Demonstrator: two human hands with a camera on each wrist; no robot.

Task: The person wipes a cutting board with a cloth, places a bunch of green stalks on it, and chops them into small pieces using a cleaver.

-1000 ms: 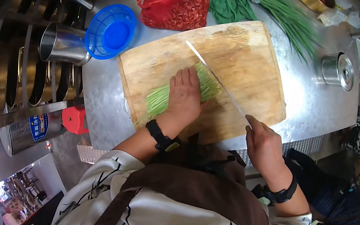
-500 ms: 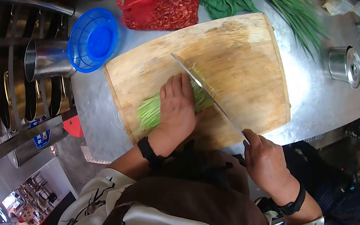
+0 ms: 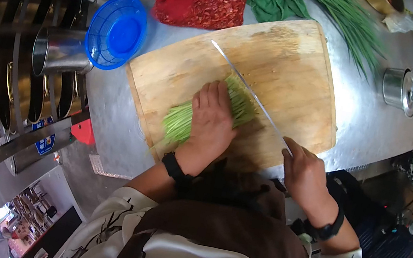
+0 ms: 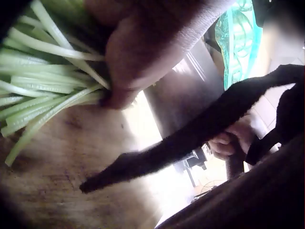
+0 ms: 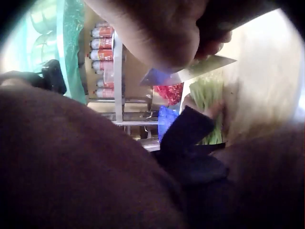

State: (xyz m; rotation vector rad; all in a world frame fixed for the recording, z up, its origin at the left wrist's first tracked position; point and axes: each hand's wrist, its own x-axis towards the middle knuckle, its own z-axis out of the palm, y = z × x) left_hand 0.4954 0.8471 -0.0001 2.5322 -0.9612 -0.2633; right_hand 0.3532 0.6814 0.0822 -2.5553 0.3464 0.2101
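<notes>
A bundle of thin pale-green stalks lies on the wooden cutting board. My left hand holds it down, fingers bent over the top; the thumb side presses against the stalks in the left wrist view. By its handle, my right hand grips a kitchen knife. The blade runs diagonally across the bundle's right end, just beyond the left fingers. In the right wrist view the broad blade shows beside the stalks. Small bits are scattered on the board right of the blade.
A blue plastic basket and a metal pot stand left of the board. Behind it lie a red bag of dried chillies, a green cloth and long green stems. A lidded metal canister stands at right.
The head view has shifted about. The blade dips in closer over the bundle half a second ago, then sits farther up and right from the left fingers now. Both hands keep their holds.
</notes>
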